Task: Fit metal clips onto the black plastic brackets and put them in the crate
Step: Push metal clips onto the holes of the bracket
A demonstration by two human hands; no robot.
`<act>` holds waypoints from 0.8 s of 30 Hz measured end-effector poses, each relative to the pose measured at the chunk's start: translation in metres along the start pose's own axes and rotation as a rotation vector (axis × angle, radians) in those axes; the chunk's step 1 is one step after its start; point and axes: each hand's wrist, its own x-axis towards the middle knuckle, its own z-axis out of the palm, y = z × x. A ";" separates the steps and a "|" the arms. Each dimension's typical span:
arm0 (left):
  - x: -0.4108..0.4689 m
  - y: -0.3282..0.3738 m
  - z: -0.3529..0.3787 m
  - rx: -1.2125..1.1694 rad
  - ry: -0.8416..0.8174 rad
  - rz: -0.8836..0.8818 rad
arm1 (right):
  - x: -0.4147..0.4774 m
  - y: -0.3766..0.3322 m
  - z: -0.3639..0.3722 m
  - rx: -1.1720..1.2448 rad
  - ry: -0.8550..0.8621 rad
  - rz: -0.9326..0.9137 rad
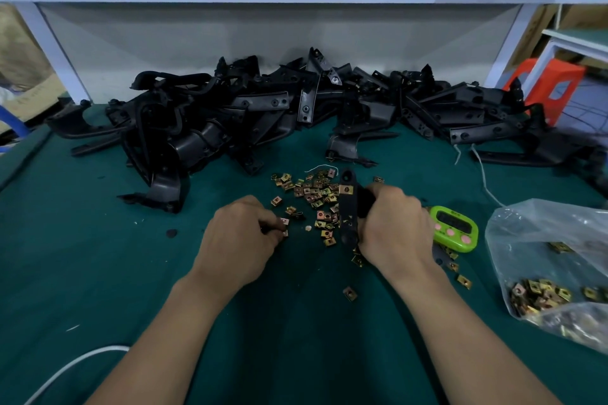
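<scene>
My right hand grips a black bracket upright over the loose clips on the green mat; my left hand pinches one clip in curled fingers.

One black bracket is being held; the heap of brackets behind is defying counting. Dozens of metal clips are lying loose, beside one green timer and one plastic bag.

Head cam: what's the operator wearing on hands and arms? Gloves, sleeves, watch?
Nothing visible: left hand and right hand are ungloved, no rings seen; both forearms are bare to the frame's bottom edge, with no sleeves, watch or wristband in view.
</scene>
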 end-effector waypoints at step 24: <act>-0.006 0.028 0.004 -1.232 -0.226 -0.307 | -0.004 -0.006 -0.005 0.063 -0.034 -0.039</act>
